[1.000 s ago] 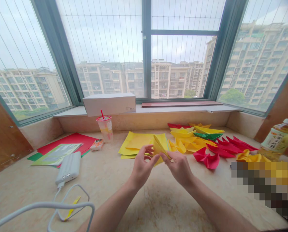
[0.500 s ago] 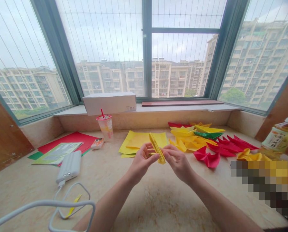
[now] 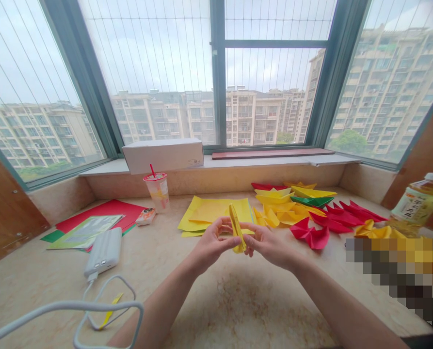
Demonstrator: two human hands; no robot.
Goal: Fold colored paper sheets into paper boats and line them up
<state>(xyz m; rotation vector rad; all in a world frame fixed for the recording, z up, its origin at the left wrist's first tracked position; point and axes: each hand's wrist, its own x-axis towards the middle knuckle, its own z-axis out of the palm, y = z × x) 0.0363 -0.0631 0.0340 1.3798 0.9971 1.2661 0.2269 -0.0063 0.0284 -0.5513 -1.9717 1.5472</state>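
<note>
Between my two hands, above the stone counter, a folded piece of yellow paper is held nearly upright, its thin edge towards me. My left hand grips its left side, thumb in front and fingers curled behind. On the other side, my right hand pinches the lower part between thumb and fingers. Just behind the hands lie yellow paper sheets. To the right sit several folded paper boats, among them a green one and a yellow one. Red folded paper pieces are nearest my right hand.
On the left are a power bank with a looping white cable, red paper and a lidded cup with a straw. A drink bottle stands far right. A white box rests on the sill.
The folded yellow paper has turned more upright and moved slightly down. My right hand has shifted its hold, its fingers now reaching around the paper's lower part.
</note>
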